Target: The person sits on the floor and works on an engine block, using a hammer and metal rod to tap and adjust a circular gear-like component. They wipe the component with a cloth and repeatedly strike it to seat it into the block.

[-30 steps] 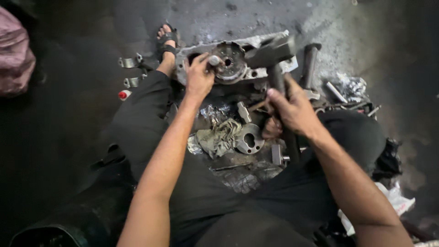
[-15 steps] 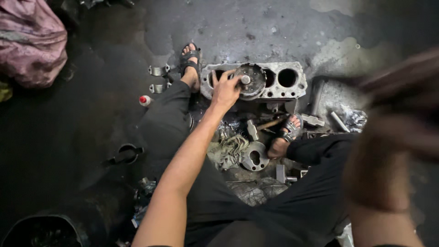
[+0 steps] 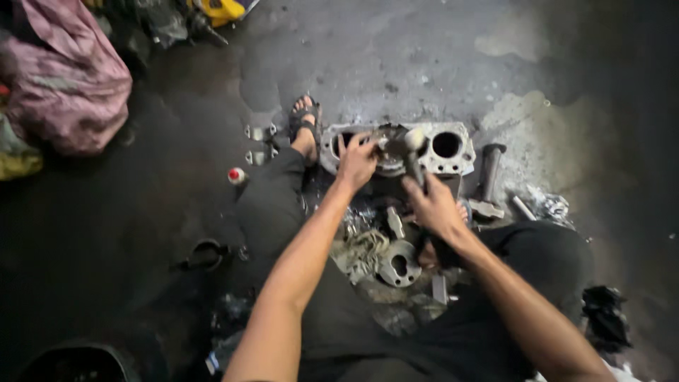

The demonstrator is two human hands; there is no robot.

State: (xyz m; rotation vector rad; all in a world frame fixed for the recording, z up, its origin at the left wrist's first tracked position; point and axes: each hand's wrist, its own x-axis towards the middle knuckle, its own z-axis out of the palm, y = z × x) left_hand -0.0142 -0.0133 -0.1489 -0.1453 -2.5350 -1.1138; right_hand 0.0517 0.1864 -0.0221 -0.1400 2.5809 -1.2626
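A grey metal engine block [image 3: 453,166] with round bores lies on the floor between my legs. My left hand [image 3: 357,161] rests on its middle bore, fingers around a round metal part [image 3: 385,152] seated there. My right hand [image 3: 433,207] grips the handle of a hammer [image 3: 412,148], whose head sits right at that round part. My sandalled foot [image 3: 304,124] is planted against the block's left end.
Loose metal parts [image 3: 397,263] and a rag [image 3: 364,251] lie between my legs. A metal cylinder [image 3: 489,170] stands right of the block. Small brackets [image 3: 258,143] and a red-capped item [image 3: 235,175] lie left. A pink cloth bundle [image 3: 67,85] sits far left.
My right hand swung up out of view with the hammer, then came down, so the head now meets the round part. The view shifted; my left hand stayed on the block.
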